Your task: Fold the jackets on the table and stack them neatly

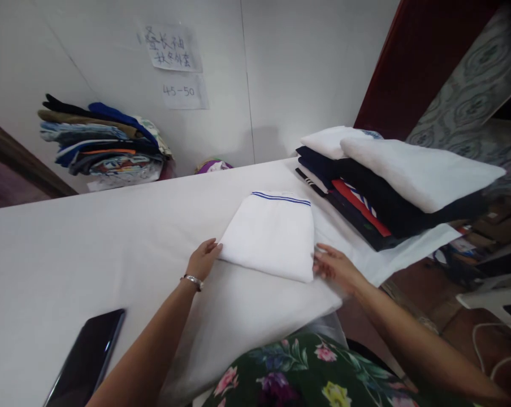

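Note:
A white garment (272,234), folded into a neat block with two blue stripes along its far edge, lies flat on the white-covered table in front of me. At its left near corner, my left hand (203,260) has its thumb and fingertips closed together on the edge; a silver bracelet circles that wrist. On the opposite side, my right hand (334,267) is close against the right edge, its fingers apart and slightly blurred. Whether those fingertips touch the cloth I cannot tell.
A stack of folded clothes (357,192), topped with white pieces, stands at the right. Another clothes pile (111,141) is by the wall at back left. A dark phone (88,356) lies at front left. Handwritten paper (173,50) hangs on the wall.

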A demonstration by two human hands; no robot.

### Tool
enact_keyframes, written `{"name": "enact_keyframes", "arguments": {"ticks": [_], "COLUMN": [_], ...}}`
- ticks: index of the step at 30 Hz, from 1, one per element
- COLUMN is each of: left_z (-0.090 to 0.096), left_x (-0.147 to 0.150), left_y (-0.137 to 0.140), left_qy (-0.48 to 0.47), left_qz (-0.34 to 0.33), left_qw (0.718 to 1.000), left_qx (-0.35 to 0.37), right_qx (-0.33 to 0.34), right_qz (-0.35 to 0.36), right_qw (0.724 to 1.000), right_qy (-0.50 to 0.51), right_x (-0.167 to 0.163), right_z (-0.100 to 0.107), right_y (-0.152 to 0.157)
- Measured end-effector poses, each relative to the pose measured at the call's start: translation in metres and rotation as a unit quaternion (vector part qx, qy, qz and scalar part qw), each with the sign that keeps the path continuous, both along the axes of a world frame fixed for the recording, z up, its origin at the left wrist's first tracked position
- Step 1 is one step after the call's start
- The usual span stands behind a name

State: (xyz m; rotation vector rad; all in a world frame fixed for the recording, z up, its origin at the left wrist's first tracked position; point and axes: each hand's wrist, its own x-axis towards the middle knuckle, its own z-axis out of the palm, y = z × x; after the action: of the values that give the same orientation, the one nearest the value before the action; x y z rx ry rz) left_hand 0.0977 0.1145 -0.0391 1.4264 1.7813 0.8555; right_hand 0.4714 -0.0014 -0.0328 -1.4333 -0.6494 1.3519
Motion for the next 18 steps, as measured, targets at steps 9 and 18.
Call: {"name": "enact_keyframes", "arguments": {"ticks": [9, 18], "left_z": [-0.002, 0.003], "left_x": [0.017, 0.003], "left_y": [0.014, 0.012], "left_qy": [-0.028, 0.238], "left_qz": [-0.040, -0.055], "left_qw": [0.999, 0.970], "left_qx": [0.023, 0.006], "right_qx": [0.013, 0.006], "right_qz": [0.111, 0.135], "right_qw": [0.994, 0.982], "right_qy": [-0.017, -0.133], "right_x": [-0.041, -0.036], "right_z": [-0.002, -0.019], "right_y": [-0.030, -0.022]}}
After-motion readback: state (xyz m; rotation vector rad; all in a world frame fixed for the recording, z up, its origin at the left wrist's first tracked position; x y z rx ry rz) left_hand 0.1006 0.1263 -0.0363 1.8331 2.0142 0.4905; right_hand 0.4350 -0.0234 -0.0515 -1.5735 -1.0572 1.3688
